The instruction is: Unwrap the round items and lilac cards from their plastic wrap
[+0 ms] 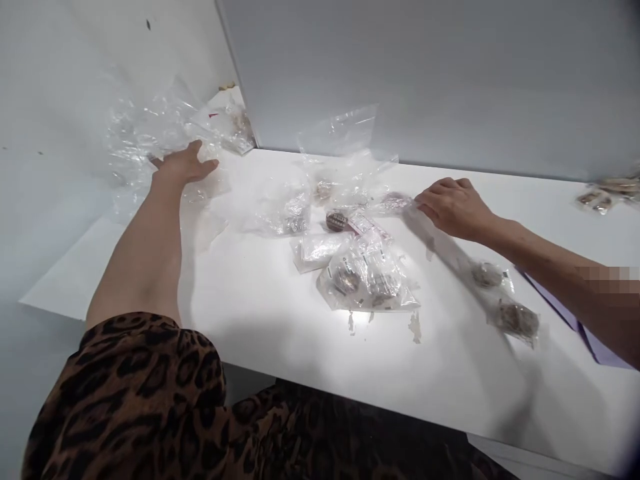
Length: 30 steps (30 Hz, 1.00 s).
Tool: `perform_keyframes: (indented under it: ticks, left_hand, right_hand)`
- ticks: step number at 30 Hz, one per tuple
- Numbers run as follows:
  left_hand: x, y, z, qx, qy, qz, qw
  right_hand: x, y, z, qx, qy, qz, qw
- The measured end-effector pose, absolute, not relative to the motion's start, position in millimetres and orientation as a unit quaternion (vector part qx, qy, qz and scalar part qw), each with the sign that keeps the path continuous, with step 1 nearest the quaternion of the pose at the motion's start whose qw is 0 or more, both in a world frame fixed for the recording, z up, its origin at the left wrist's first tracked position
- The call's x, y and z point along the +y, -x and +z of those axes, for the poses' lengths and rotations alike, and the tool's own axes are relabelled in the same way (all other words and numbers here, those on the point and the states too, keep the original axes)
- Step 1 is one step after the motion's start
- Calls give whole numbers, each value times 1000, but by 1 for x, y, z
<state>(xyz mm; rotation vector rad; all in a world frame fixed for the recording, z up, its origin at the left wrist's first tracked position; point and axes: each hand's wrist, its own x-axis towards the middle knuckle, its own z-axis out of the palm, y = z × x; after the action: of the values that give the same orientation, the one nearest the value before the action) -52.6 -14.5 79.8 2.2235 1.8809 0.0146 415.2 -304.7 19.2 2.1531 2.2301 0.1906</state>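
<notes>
1. Two bare hands are out over a white table [280, 347], well apart from each other
2. Far to the left, the left hand [183, 165] lies palm down with its fingers spread flat on a heap of clear plastic bags [145, 133] against the wall; it presses on them and grips nothing that I can see
3. To the right, the right hand [453, 205] has its fingers curled loosely, the fingertips touching the end of a clear plastic strip [400, 203]; whether it is pinched cannot be told
4. Between the hands, near the table's middle, lies a cluster of small clear packets [367, 277] with dark round pieces inside
5. Two more packets [503, 300] lie near the right forearm
6. A leopard-print sleeve [145, 393] covers the left upper arm
</notes>
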Motion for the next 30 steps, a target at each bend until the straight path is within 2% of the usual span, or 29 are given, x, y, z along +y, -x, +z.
perform_keyframes:
  ticks: [2, 5, 7, 9, 11, 13, 16, 19, 22, 25, 27, 30]
  left_hand:
    - [-38, 49, 102, 651, -755, -16, 76]
    - [-82, 40, 126, 666, -745, -31, 27]
    - [-118, 29, 134, 664, -747, 23, 2]
    - [-160, 16, 135, 628, -766, 138, 17]
    - [-207, -4, 128, 549, -787, 251, 128]
    - [-255, -30, 116, 440, -777, 299, 336]
    - [-319, -83, 98, 318, -672, 248, 621]
    - [-364, -143, 85, 281, -533, 174, 779]
    - [-390, -194, 77, 260, -408, 141, 864]
    - [-406, -224, 70, 244, -326, 177, 896]
    - [-415, -232, 65, 245, -301, 217, 896]
    - [-424, -233, 55, 274, -323, 250, 871]
  right_hand:
    - [-306, -411, 29, 702, -710, 49, -35]
    - [-327, -397, 53, 620, -764, -8, -179]
    - [-347, -387, 68, 537, -796, -73, -268]
    - [-368, -379, 79, 478, -803, -108, -339]
    - [-387, -374, 86, 455, -798, -91, -384]
    - [-404, -372, 92, 444, -800, -37, -402]
    - [-428, -368, 101, 435, -801, 54, -409]
    - [-454, -356, 102, 450, -782, 123, -414]
    - [-479, -341, 88, 496, -745, 180, -409]
    - [-502, -332, 64, 511, -710, 193, -444]
    - [-515, -331, 48, 480, -705, 158, -498]
    - [-528, -331, 29, 400, -687, 30, -606]
